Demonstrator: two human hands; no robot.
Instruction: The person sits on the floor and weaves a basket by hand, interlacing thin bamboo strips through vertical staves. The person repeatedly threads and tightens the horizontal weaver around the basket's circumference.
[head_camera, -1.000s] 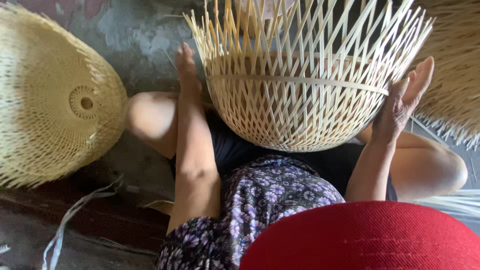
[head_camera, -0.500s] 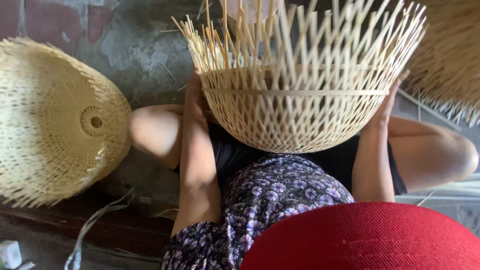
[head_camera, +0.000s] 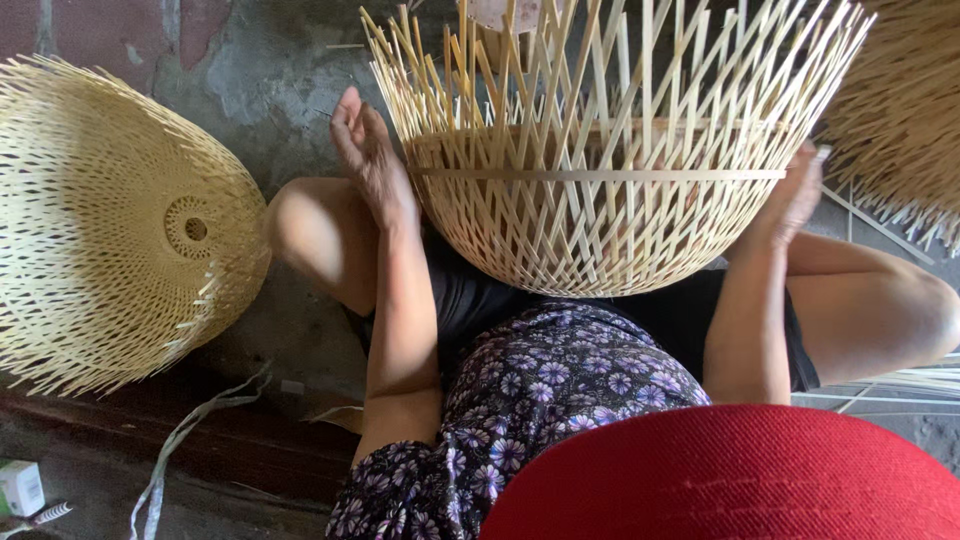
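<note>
- Our left hand (head_camera: 368, 150) lies flat against the left wall of the half-woven bamboo basket (head_camera: 600, 200), fingers stretched out and pressed together, pointing toward the top of the frame; it braces the weave and has nothing closed in it.
- Our right hand (head_camera: 795, 195) presses the basket's right wall, just under the horizontal hoop, fingers loosely open; its palm is turned away, so we cannot tell how much it grips.
- The basket sits in the upper centre of the frame, its rounded bottom resting on our lap, loose strips fanning upward.
- Both forearms rise from the lower centre, one along each side of the basket, elbows near the floral dress (head_camera: 530, 400).
- A finished woven shade (head_camera: 110, 230) lies at the left edge, well apart from our hands.
- A red hat brim (head_camera: 730, 480) covers the lower right, and another bamboo piece (head_camera: 905, 100) is cut off at the upper right.
</note>
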